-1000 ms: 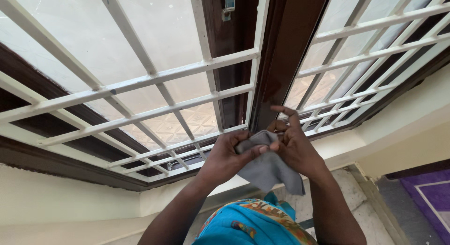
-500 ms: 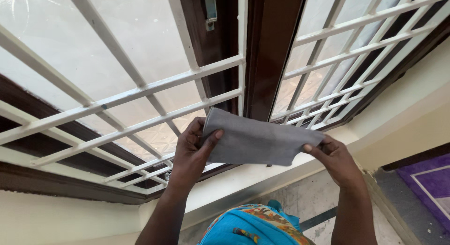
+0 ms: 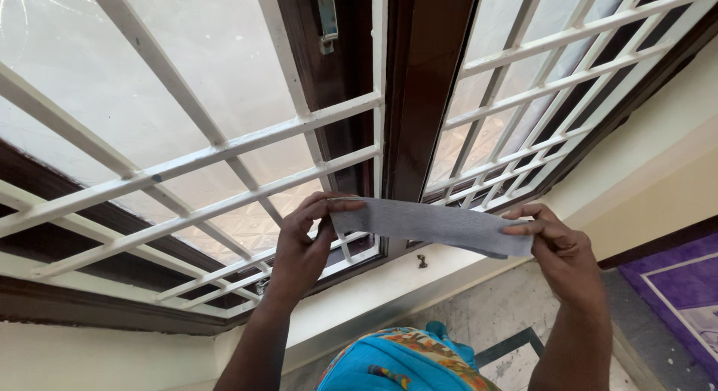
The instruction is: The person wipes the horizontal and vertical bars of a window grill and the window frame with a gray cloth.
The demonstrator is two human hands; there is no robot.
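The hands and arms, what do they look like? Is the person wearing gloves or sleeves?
No gloves and no sleeves show. The left hand and right hand are bare, with no rings, watch or bangles in view. Both forearms are bare down to the bottom edge of the picture. Between them is bright turquoise clothing with an orange and yellow pattern.

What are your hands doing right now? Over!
Left hand and right hand each pinch one end of the grey cloth. Cloth stretched flat between them, before the white window grille. Nothing in the way.
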